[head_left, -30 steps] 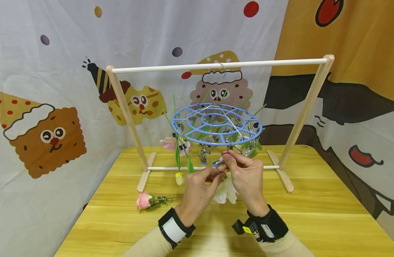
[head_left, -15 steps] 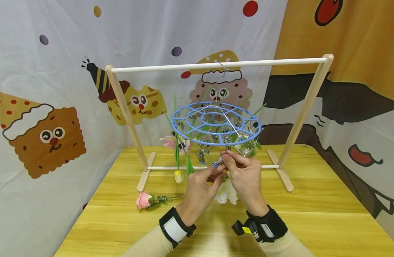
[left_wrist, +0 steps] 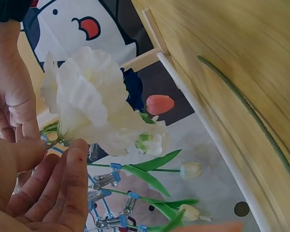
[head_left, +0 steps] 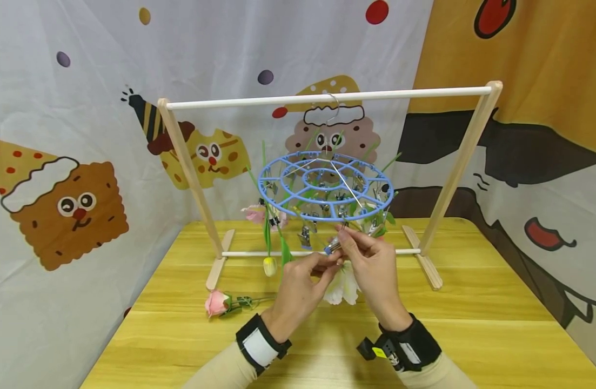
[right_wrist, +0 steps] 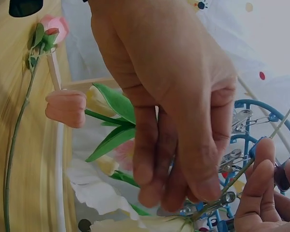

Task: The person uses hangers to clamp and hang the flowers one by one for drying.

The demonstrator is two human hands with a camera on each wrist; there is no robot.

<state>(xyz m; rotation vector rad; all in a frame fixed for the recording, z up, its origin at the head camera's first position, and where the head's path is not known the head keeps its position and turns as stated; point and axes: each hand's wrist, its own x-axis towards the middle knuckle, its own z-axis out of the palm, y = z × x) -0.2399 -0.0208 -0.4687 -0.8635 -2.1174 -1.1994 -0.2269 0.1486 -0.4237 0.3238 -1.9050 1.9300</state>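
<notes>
In the head view my left hand (head_left: 298,289) pinches the green stem of a white artificial flower (head_left: 342,286) just above its hanging bloom. The left wrist view shows the ruffled white petals (left_wrist: 92,96) large, beside thumb and fingertips. My right hand (head_left: 375,267) is close by on the right and pinches a metal clip (head_left: 332,246) with a blue tip. Above both hands hangs a blue round clip hanger (head_left: 327,216). In the right wrist view the flower's stem (right_wrist: 237,176) runs up past the right fingertips; whether the clip grips it is hidden.
A wooden rack with a white top bar (head_left: 249,101) carries the hanger. Several flowers hang from it, among them a yellow tulip (head_left: 270,266) and a pink flower (head_left: 255,214). A pink rose (head_left: 217,303) lies on the wooden table (head_left: 171,346).
Both hands keep their grips, close together. The clip in the right hand has shifted slightly, and the right wrist has moved a little outward. The head view has drifted slightly.
</notes>
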